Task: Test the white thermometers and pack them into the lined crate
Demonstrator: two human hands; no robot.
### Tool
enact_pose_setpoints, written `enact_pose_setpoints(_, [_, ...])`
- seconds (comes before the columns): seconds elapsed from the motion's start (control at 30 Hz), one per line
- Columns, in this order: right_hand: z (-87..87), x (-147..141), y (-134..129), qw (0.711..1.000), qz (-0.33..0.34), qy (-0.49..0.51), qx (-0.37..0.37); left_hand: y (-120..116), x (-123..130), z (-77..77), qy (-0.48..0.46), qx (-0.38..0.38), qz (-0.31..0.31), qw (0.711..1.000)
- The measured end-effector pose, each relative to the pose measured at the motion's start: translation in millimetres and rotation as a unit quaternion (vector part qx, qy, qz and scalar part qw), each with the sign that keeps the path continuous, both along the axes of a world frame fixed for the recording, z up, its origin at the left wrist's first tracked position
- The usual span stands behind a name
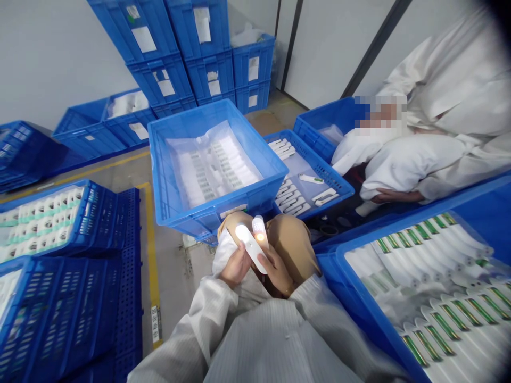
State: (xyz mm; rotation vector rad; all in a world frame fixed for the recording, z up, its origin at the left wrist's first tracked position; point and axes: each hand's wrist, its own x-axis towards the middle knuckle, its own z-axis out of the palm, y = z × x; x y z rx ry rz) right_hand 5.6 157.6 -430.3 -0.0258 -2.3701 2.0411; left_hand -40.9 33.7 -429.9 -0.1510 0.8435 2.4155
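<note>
Above my lap, my left hand (235, 267) is closed around the side of a slim white handheld device (250, 249) with rounded ends. My right hand (279, 270) is closed on a second white handheld device (260, 230), its small display lit and an orange glow below it. The two devices lie close together, and the right fingertips also come near the lower end of the first. Palms and part of the second device are hidden. Just ahead stands a blue crate (217, 199) holding rows of white devices (227, 159) in clear plastic.
A shallow blue tray (339, 191) holds white devices beside the crate. On the right, a large blue bin (347, 260) contains white devices with green batteries (445, 319). A co-worker in white (403, 159) sits at right. Crates (159, 69) are stacked behind; more crates (96, 218) stand left.
</note>
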Motion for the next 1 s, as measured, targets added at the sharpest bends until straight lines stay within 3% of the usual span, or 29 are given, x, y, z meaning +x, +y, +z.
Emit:
enact_pose_setpoints(0.1, [-0.1,0.1,1.1,1.0,-0.005,0.013,-0.009,-0.5,-0.6,-0.1,-0.001,-0.005,0.011,1.0])
enact_pose_setpoints(0.2, [-2.2,-1.4,3.0,0.997,-0.055,0.017,-0.056,-0.9,-1.3,1.7,-0.001,-0.012,0.011,1.0])
enact_pose_setpoints(0.3, [-1.1,-4.8,3.7,0.978,-0.102,-0.03,-0.18,-1.2,-0.6,4.1,0.011,-0.022,0.016,1.0])
enact_pose_setpoints(0.4, [5.3,-7.5,3.6,0.945,-0.094,-0.07,-0.306,-2.5,0.8,3.8,0.014,-0.029,0.026,0.999])
enact_pose_setpoints(0.47, [10.1,-8.1,3.9,0.932,-0.084,-0.091,-0.341,-3.4,1.5,1.7,0.01,-0.027,0.019,0.999])
enact_pose_setpoints(0.7, [12.4,-5.3,2.4,0.921,-0.066,-0.13,-0.361,-4.0,3.9,1.3,0.01,-0.036,-0.023,0.999])
enact_pose_setpoints(0.83, [11.0,-4.3,1.3,0.932,-0.068,-0.14,-0.328,-5.2,5.2,6.0,0.048,-0.079,-0.031,0.995])
enact_pose_setpoints(1.0, [11.5,-2.7,-0.1,0.942,-0.054,-0.132,-0.304,-6.6,6.1,0.8,0.065,-0.083,-0.05,0.993])
